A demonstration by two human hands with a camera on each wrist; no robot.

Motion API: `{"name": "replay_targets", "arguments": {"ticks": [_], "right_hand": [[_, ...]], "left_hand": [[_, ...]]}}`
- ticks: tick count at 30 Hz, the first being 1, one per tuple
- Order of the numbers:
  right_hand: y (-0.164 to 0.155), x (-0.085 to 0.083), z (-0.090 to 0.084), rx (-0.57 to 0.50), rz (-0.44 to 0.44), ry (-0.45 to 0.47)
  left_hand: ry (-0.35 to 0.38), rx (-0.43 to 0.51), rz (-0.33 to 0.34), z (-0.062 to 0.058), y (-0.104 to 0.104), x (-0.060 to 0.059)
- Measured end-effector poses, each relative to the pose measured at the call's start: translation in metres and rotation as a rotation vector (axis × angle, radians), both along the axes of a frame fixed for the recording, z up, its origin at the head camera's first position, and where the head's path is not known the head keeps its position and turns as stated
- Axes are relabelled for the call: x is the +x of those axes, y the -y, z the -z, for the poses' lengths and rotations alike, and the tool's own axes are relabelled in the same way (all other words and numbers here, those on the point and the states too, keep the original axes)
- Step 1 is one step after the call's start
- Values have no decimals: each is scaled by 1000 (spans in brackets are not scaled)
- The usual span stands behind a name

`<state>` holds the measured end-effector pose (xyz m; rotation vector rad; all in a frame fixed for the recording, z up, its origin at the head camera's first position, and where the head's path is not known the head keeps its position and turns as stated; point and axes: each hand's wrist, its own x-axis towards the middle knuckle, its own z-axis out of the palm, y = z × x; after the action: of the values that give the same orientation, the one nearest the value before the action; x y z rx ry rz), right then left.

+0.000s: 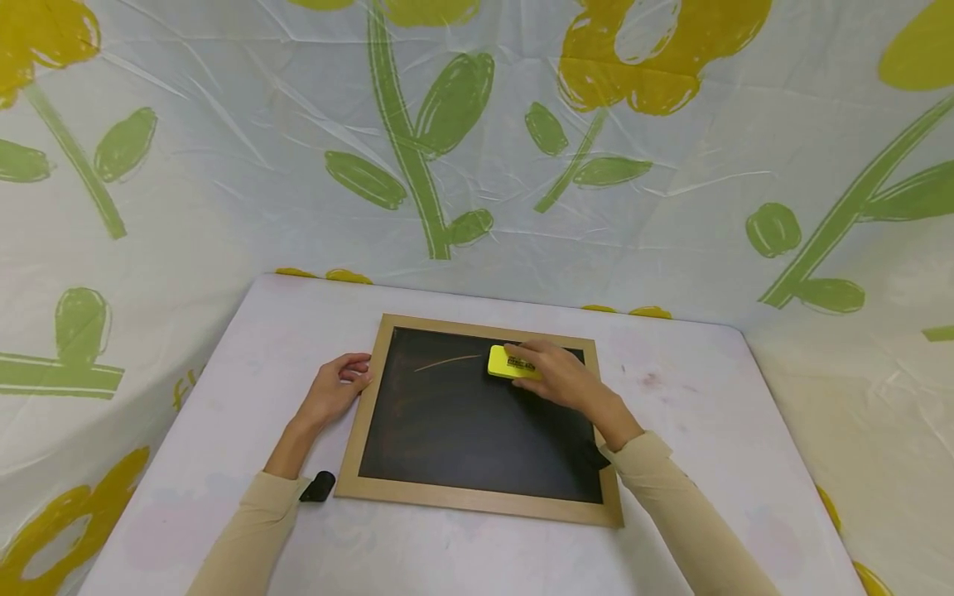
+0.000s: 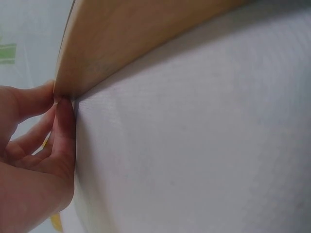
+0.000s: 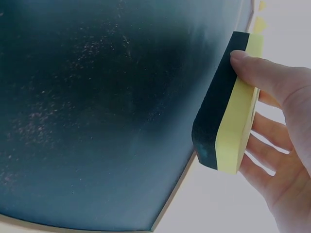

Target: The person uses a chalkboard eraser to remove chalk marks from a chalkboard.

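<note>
A chalkboard in a light wooden frame lies on the white-covered table, with a thin orange-tan curved line near its top. My right hand grips a yellow board eraser over the upper right of the board. In the right wrist view, the eraser's dark pad faces the board, thumb on one side and fingers on the other. My left hand holds the frame's left edge. The left wrist view has its thumb and a finger right at that edge.
Faint smudges and specks mark the dark surface. The table extends to both sides of the board. Behind it hangs a white cloth printed with yellow flowers and green leaves. A black wrist device sits by the left sleeve.
</note>
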<state>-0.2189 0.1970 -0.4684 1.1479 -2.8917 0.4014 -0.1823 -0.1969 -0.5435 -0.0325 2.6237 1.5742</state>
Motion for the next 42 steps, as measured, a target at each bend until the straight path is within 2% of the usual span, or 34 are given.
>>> {"name": "replay_targets", "arguments": {"ticks": [12, 32, 42], "right_hand": [[8, -8, 4, 16, 23, -13], [14, -15, 4, 83, 43, 77], [18, -18, 3, 95, 39, 79]], "left_hand": [[-7, 15, -5, 1, 0, 0], [-7, 23, 4, 0, 1, 1], [-7, 11, 0, -2, 0, 1]]}}
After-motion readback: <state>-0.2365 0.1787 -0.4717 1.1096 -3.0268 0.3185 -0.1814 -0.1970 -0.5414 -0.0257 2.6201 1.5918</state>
